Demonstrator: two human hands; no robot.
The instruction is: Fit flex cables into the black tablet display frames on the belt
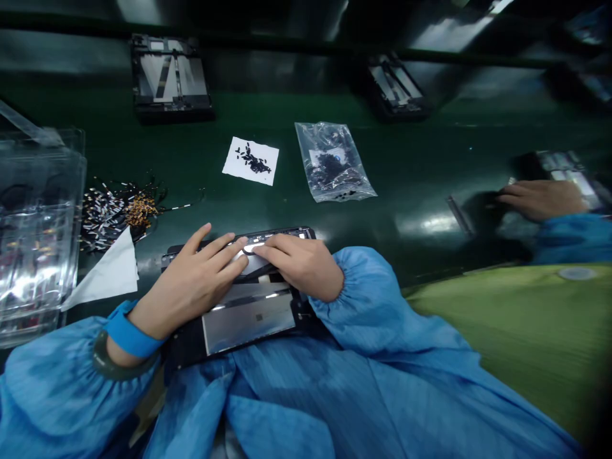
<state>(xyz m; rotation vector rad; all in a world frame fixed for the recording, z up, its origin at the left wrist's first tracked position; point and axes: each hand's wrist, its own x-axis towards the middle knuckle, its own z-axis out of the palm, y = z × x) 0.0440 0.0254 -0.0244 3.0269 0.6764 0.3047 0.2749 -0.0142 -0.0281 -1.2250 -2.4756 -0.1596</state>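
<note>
Close in front of me lies a dark, flat electronic device part (306, 234) with silvery strips along its far edge. My left hand (203, 274) rests over its left side, fingers stretched and spread, the tips near the middle. My right hand (303, 264) comes from the right, thumb and fingers drawn together close to the left fingertips. A small dark curved line shows between the two hands; whatever the right fingers pinch is too small to make out. Nearer my body, partly under the left hand, is a silvery panel (251, 322) in a dark frame.
A pile of small cables (112, 210) and a white paper (108, 268) lie left, beside clear plastic trays (38, 236). Ahead are white paper (234, 167) with black bits and a clear bag (318, 185). Device stacks (172, 108) stand behind. A co-worker's hand (545, 197) is right.
</note>
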